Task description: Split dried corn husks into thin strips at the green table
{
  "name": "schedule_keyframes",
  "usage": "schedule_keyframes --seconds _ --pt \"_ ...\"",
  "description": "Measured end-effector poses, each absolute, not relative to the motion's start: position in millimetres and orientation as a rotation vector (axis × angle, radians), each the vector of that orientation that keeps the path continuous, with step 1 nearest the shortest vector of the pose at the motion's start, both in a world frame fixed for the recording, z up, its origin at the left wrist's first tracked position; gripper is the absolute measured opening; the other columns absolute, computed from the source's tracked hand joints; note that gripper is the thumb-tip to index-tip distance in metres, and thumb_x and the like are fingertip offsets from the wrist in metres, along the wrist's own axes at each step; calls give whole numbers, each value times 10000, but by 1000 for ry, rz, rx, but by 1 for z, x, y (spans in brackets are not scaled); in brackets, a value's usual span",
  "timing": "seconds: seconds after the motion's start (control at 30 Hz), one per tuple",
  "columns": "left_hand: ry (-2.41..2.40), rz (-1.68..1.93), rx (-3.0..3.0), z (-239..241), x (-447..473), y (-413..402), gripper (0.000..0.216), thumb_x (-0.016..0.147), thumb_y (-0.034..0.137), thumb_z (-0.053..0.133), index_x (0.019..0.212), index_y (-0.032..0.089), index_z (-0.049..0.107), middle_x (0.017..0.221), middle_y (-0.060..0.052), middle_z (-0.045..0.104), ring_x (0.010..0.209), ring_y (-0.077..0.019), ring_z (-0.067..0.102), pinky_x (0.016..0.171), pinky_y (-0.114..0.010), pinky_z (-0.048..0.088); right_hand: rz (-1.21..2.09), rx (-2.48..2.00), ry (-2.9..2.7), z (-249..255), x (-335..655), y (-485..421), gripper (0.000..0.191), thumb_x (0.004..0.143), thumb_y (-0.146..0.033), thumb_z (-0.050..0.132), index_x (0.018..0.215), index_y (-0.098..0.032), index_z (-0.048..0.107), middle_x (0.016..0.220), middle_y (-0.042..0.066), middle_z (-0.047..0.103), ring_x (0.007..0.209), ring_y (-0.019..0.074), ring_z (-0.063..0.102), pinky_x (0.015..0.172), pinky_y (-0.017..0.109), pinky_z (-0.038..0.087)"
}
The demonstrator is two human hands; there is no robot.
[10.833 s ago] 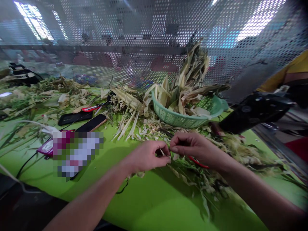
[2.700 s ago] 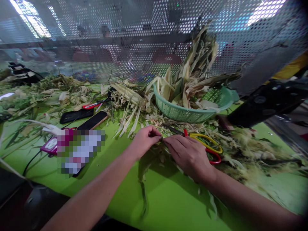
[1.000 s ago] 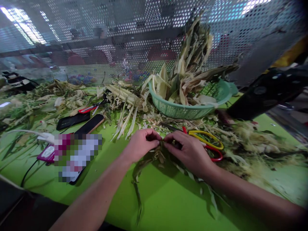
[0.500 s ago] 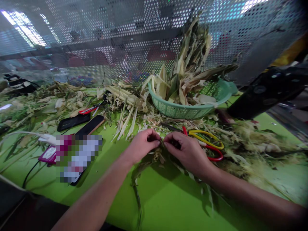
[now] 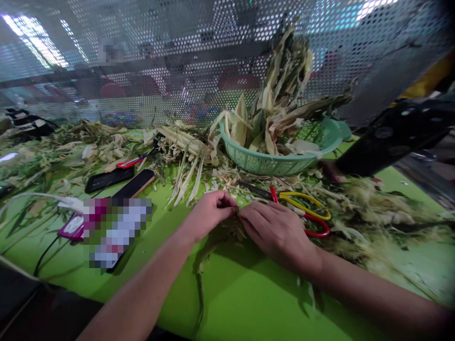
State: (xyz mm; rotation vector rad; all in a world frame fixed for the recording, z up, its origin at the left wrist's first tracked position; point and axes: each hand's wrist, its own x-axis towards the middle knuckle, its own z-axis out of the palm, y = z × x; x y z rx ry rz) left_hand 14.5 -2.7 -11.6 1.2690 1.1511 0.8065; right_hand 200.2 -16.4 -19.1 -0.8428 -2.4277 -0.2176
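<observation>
My left hand [image 5: 208,215] pinches thumb against forefinger on a small end of dried corn husk just above the table. Close against those fingertips, my right hand [image 5: 279,232] has its fingers folded together on the same bit, knuckles turned up; most of what it grips is hidden behind the hand. A thin, dark, twisted husk strip [image 5: 201,289] trails down from below the left fingers toward the front edge. Scissors with one yellow and one red handle [image 5: 316,232] lie just beyond the right hand. Pale husk scraps [image 5: 231,177] are scattered behind both hands.
A green plastic basket [image 5: 266,162] of dried husks stands behind. Phones [image 5: 133,183] and a purple device with a cable [image 5: 71,227] lie left. Corn silk [image 5: 369,237] is heaped right, near a black cylinder [image 5: 380,137]. A perforated metal screen [image 5: 159,61] closes the back.
My right hand has rolled over, so its back now faces up and its fingers cover the pinch point. The left hand has hardly moved. The trailing strip has shifted slightly left.
</observation>
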Motion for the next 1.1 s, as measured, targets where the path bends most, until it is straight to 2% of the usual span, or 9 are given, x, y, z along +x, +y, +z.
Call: schedule_keyframes --seconds 0.23,0.53,0.7,1.1 --pt "1166 812 1360 -14 11 -1 113 698 122 672 800 146 631 767 -17 633 725 -119 564 728 -267 444 -77 -854 -2398 -19 205 -17 165 912 -188 508 898 -183 672 786 57 682 693 154 614 655 274 433" --pt "1216 821 1463 -12 13 -4 120 667 108 642 779 150 636 747 -17 644 688 -120 571 674 -263 443 415 -1056 -2232 -15 205 -13 98 842 -152 562 837 -197 648 808 33 672 712 152 619 612 240 448" --pt "1247 803 1551 -10 13 -5 155 662 95 626 802 156 652 780 -27 674 723 -136 602 713 -275 468 519 -1103 -2150 -16 203 -10 108 799 -131 576 799 -200 660 762 14 694 674 145 640 603 231 461" --pt "1306 842 1770 -10 18 -9 169 735 98 578 843 184 675 861 -22 689 810 -148 632 796 -296 495 801 -1219 -2007 -16 204 -5 174 764 -102 585 842 -208 699 757 -25 716 672 148 642 616 235 458"
